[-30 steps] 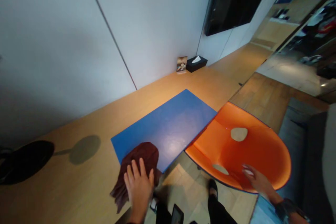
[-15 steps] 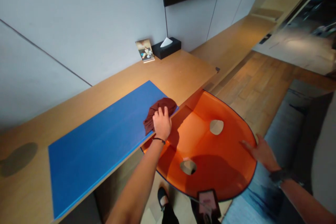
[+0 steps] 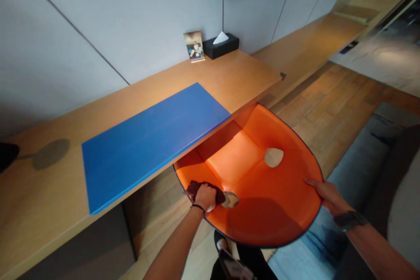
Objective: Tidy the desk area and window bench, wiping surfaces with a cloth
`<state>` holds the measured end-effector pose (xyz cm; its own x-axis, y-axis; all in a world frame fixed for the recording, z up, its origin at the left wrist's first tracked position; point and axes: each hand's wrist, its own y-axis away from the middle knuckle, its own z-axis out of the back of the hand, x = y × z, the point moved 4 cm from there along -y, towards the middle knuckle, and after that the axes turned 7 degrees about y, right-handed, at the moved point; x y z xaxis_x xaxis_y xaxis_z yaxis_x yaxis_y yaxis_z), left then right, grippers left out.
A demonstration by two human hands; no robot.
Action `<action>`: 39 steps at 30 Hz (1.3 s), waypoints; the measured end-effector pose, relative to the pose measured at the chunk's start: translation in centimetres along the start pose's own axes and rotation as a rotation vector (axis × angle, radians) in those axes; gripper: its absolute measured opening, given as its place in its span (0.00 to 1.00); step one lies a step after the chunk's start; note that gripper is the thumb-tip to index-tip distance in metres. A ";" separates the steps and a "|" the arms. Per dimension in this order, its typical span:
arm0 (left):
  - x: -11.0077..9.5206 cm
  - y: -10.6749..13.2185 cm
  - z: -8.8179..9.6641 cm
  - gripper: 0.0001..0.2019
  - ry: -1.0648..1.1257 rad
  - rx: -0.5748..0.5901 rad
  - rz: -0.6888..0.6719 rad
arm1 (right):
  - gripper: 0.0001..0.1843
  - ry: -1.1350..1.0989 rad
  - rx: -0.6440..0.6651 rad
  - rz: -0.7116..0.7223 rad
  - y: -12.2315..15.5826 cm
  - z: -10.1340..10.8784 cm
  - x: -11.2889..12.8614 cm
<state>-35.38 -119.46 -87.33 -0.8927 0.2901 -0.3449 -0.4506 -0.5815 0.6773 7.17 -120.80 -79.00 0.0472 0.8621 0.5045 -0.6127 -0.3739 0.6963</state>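
Left hand [image 3: 205, 197] is clenched on a dark maroon cloth [image 3: 197, 187], pressing it against the inner left wall of the orange chair [image 3: 262, 183], lower centre of the frame, right beside one of the shell's oval cut-outs [image 3: 230, 200]; knuckles up, cloth bunched under the palm, so the pressure goes straight into the surface. Right hand [image 3: 324, 192] lies flat and unclenched on the chair's right rim, fingers spread along the edge, thumb side in; looks like a brace so the shell doesn't swing while the other side gets pushed on. A watch [image 3: 349, 219] sits on that wrist, a thin dark band on the left one. Chair is tucked partly under the bench [image 3: 49, 192], its seat pad [image 3: 234, 157] facing up, a second cut-out [image 3: 274, 156] on the far side; nothing lies in the shell apart from the cloth and hand. On the bench, a blue mat [image 3: 154, 133] lies flush to the front edge at centre left, bare. Further back, upper centre against the wall, a black tissue box [image 3: 220, 46] with one white tissue sticking up out of its slot, and a small photo card [image 3: 194, 46] leaning just beside it. Dark screen edge at top of frame, wood floor [image 3: 331, 109] to the right, grey sofa at right edge.
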 end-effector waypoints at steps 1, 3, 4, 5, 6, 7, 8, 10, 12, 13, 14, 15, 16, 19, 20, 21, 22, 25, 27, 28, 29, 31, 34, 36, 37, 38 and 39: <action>0.3 1.1 -0.6 0.13 0.000 0.009 0.003 | 0.26 -0.016 0.015 -0.043 1.4 0.0 -1.2; 0.7 3.6 -2.1 0.13 0.005 0.032 0.010 | 0.31 -0.031 0.032 -0.110 4.0 0.2 -3.8; 0.8 5.1 -3.0 0.14 0.011 0.047 0.013 | 0.33 -0.032 0.034 -0.136 5.2 0.4 -5.4; 0.9 6.6 -4.0 0.14 0.020 0.064 0.016 | 0.35 -0.043 0.047 -0.167 6.3 0.5 -7.1; 0.9 8.2 -5.1 0.14 0.030 0.082 0.019 | 0.38 -0.064 0.075 -0.196 7.3 0.5 -8.9; 0.9 9.8 -6.3 0.14 0.040 0.103 0.025 | 0.41 -0.076 0.098 -0.224 8.3 0.6 -10.8; 0.9 11.4 -7.5 0.15 0.054 0.119 0.037 | 0.44 -0.073 0.114 -0.246 9.2 0.7 -12.7; 1.2 14.5 -9.7 0.18 0.092 0.139 0.080 | 0.49 -0.010 0.140 -0.234 11.1 0.9 -15.8; 1.9 16.8 -11.6 0.21 0.131 0.142 0.134 | 0.51 0.118 0.212 -0.168 12.7 1.1 -17.6; 2.4 17.6 -12.3 0.22 0.159 0.138 0.166 | 0.51 0.180 0.276 -0.141 13.3 1.2 -17.9; 3.1 18.0 -12.8 0.22 0.201 0.129 0.208 | 0.52 0.241 0.337 -0.123 13.8 1.3 -17.7; 3.9 18.1 -13.1 0.21 0.274 0.114 0.256 | 0.52 0.322 0.361 -0.113 13.9 1.4 -17.1; 4.8 17.9 -13.2 0.20 0.387 0.092 0.307 | 0.53 0.414 0.347 -0.087 13.6 1.6 -15.9; 6.9 15.5 -13.0 0.18 0.940 -0.044 0.467 | 0.43 0.710 0.172 0.173 10.8 0.9 -9.2; 7.3 14.3 -12.8 0.18 1.146 -0.118 0.483 | 0.37 0.801 0.116 0.282 9.6 -0.2 -6.5; 7.5 12.9 -12.4 0.19 1.315 -0.196 0.469 | 0.33 0.917 0.109 0.393 8.3 -1.9 -3.9; 7.5 11.4 -12.0 0.21 1.417 -0.275 0.432 | 0.31 1.031 0.103 0.481 7.0 -3.9 -1.7; 6.8 6.4 -10.5 0.28 1.268 -0.463 0.300 | 0.28 1.143 0.183 0.661 3.3 -10.7 2.8; 6.0 2.9 -9.8 0.31 0.984 -0.534 0.330 | 0.24 1.218 0.211 0.719 1.4 -14.1 3.9; 5.5 1.0 -9.6 0.33 0.867 -0.547 0.381 | 0.22 1.249 0.201 0.731 0.7 -15.3 4.1; 4.9 -0.9 -9.6 0.35 0.784 -0.539 0.441 | 0.21 1.272 0.187 0.739 0.1 -16.0 4.1; 3.1 -4.5 -10.2 0.39 0.698 -0.467 0.560 | 0.20 1.291 0.165 0.755 -0.7 -16.5 3.8; -0.4 -8.5 -11.3 0.36 0.553 -0.404 0.724 | 0.18 1.289 0.184 0.771 -1.1 -16.2 3.2; -2.4 -9.8 -11.4 0.32 0.488 -0.416 0.777 | 0.15 1.278 0.210 0.767 -1.2 -16.0 3.0; -2.9 -10.2 -11.1 0.30 0.521 -0.419 0.781 | 0.14 1.277 0.212 0.773 -1.2 -15.9 2.9; -3.1 -10.5 -10.5 0.28 0.591 -0.413 0.770 | 0.13 1.277 0.208 0.786 -1.2 -16.0 2.9; -2.8 -10.9 -9.4 0.27 0.671 -0.404 0.754 | 0.12 1.281 0.198 0.801 -1.1 -16.0 2.9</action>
<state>-27.96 -121.05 -99.87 -0.6995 -0.6495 -0.2981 0.3564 -0.6786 0.6422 -4.64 -112.42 -86.50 -0.9937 0.0840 0.0740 -0.0269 -0.8207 0.5708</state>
